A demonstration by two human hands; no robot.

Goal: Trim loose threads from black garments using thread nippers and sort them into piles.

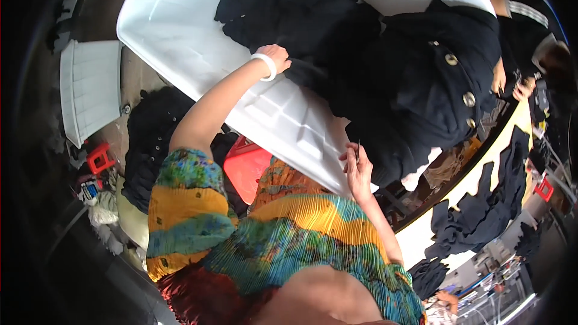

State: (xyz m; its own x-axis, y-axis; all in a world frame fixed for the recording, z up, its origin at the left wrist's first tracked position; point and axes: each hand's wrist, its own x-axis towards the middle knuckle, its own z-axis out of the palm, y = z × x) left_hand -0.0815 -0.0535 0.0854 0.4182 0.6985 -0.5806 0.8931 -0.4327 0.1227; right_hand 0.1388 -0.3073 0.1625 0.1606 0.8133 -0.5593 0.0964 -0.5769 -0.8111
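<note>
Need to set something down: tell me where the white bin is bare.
The white bin is bare left of the black garments, and along its near side between the left hand and right hand. Its right is crowded with buttoned black cloth.

Solid black knitwear (289,9) fills a glossy white plastic bin (174,30); one black cardigan (403,72) carries brassy buttons (469,99); the wearer's pleated outfit (307,222) mixes bands of mustard yellow and teal with mottled green and blue, turning dark red at one side; a bangle (269,67) is plain white; a stool (247,171) is bright red; black cloth pieces (481,207) contrast with a pale yellow tabletop (414,245).
</note>
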